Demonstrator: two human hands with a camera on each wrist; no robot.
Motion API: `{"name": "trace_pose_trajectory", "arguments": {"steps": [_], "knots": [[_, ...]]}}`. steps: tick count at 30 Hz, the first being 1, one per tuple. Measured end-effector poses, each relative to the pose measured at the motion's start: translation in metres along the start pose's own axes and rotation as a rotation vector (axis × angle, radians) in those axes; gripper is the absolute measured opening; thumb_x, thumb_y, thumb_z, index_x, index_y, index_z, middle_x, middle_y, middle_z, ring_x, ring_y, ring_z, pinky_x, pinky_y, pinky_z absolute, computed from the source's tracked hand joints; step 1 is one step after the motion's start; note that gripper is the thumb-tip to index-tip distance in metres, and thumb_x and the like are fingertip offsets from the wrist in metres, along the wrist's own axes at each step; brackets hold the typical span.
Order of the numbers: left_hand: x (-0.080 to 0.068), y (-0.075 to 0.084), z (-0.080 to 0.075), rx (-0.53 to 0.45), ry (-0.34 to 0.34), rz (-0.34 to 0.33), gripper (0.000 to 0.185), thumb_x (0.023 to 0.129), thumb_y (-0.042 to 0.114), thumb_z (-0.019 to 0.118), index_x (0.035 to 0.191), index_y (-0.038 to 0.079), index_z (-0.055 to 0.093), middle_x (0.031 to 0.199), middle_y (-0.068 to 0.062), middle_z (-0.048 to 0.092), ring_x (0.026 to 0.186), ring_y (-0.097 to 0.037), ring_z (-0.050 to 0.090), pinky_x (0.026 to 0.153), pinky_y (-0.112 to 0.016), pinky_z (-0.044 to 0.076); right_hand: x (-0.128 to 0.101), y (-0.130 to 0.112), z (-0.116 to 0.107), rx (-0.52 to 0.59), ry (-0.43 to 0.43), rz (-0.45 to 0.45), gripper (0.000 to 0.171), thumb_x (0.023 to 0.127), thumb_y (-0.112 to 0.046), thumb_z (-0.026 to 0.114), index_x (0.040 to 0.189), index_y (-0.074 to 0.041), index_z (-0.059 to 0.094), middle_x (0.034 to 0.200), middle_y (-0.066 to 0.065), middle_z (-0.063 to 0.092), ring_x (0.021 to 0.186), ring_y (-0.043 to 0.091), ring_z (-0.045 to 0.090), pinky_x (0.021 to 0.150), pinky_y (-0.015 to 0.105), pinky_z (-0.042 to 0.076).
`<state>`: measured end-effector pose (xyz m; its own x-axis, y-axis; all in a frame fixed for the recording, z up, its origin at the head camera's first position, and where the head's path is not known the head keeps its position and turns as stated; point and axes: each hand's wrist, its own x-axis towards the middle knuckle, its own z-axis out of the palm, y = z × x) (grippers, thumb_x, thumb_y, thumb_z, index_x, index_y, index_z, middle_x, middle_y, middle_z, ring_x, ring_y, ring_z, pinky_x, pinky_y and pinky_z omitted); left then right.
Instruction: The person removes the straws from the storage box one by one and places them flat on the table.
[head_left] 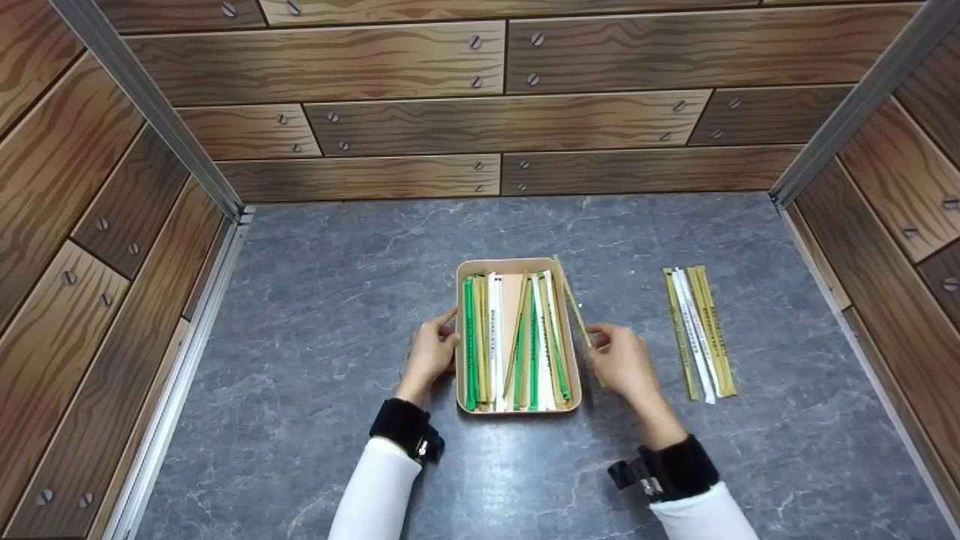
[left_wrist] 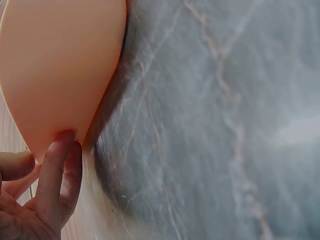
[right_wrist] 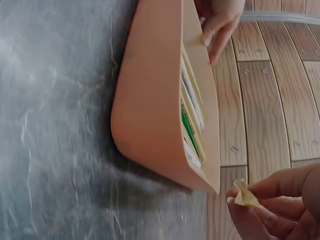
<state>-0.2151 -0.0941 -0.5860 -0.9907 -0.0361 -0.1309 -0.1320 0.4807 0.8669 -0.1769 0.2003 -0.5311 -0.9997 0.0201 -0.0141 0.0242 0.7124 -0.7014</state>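
Observation:
A light peach box (head_left: 511, 291) stands mid-table in the head view, holding several slim wrapped straws (head_left: 493, 330) in green, gold and white. My left hand (head_left: 431, 349) grips its left side; the left wrist view shows fingers (left_wrist: 56, 160) against the outer wall and the thumb at the rim. Just outside the box's right wall, my right hand (head_left: 619, 358) pinches a gold-wrapped straw (head_left: 573, 304) between thumb and fingertips. It points away from me, slanted along that wall. The right wrist view shows only the short wrapped end (right_wrist: 245, 196) of this straw.
To the right of my right hand, several gold and white wrapped straws (head_left: 697, 334) lie side by side on the grey marbled table (head_left: 337, 262). Wood-patterned panels (head_left: 420, 124) wall in the back and both sides, with metal rails (head_left: 169, 120) at the corners.

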Motion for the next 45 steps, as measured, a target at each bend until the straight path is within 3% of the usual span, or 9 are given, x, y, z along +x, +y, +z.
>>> {"name": "trace_pose_trajectory", "arguments": {"steps": [6,12,19,27,39,45], "knots": [[0.000,0.001,0.001,0.008,0.001,-0.015,0.049,0.093,0.003,0.062,0.141,0.015,0.056,0.091,-0.008,0.067,0.081,-0.020,0.064,0.071,-0.034,0.053,-0.002,0.021,-0.020,-0.055,0.083,0.038,0.035,0.084,0.004,0.061,0.118,0.006,0.066,0.093,0.021,0.069,0.086,0.036,0.067,0.074,0.048,0.054],[0.001,0.001,0.000,0.017,-0.004,-0.027,0.050,0.093,0.005,0.062,0.141,0.016,0.055,0.092,-0.008,0.067,0.082,-0.019,0.063,0.071,-0.034,0.052,-0.005,0.054,-0.041,-0.176,0.140,0.138,0.037,0.086,-0.002,0.058,0.122,0.000,0.066,0.102,0.019,0.070,0.090,0.037,0.066,0.069,0.050,0.052],[0.000,0.000,0.000,0.009,-0.006,-0.020,0.050,0.094,0.003,0.062,0.141,0.015,0.055,0.092,-0.009,0.066,0.080,-0.020,0.063,0.067,-0.032,0.052,-0.006,0.084,-0.048,-0.267,0.207,0.249,0.035,0.087,-0.005,0.056,0.121,-0.003,0.068,0.108,0.021,0.069,0.093,0.046,0.063,0.064,0.057,0.049],[0.001,-0.001,0.001,0.012,-0.006,0.001,0.049,0.093,0.001,0.060,0.141,0.012,0.055,0.089,-0.009,0.066,0.078,-0.020,0.064,0.066,-0.032,0.053,-0.006,0.093,-0.040,-0.327,0.254,0.254,0.031,0.083,-0.003,0.058,0.112,-0.004,0.070,0.104,0.038,0.061,0.084,0.058,0.059,0.057,0.064,0.046],[0.000,0.000,0.001,0.008,-0.009,-0.003,0.048,0.094,0.001,0.060,0.141,0.011,0.055,0.090,-0.010,0.066,0.079,-0.020,0.064,0.068,-0.032,0.053,-0.003,0.104,-0.036,-0.382,0.272,0.244,0.024,0.082,-0.002,0.057,0.103,-0.001,0.069,0.098,0.040,0.060,0.081,0.059,0.059,0.054,0.065,0.044],[0.000,0.000,0.001,0.006,-0.003,-0.011,0.048,0.094,0.002,0.061,0.141,0.012,0.056,0.091,-0.009,0.066,0.080,-0.019,0.064,0.068,-0.032,0.052,-0.002,0.100,-0.036,-0.397,0.267,0.274,0.020,0.089,-0.010,0.061,0.106,-0.002,0.070,0.098,0.037,0.061,0.082,0.058,0.059,0.056,0.065,0.045]]}}
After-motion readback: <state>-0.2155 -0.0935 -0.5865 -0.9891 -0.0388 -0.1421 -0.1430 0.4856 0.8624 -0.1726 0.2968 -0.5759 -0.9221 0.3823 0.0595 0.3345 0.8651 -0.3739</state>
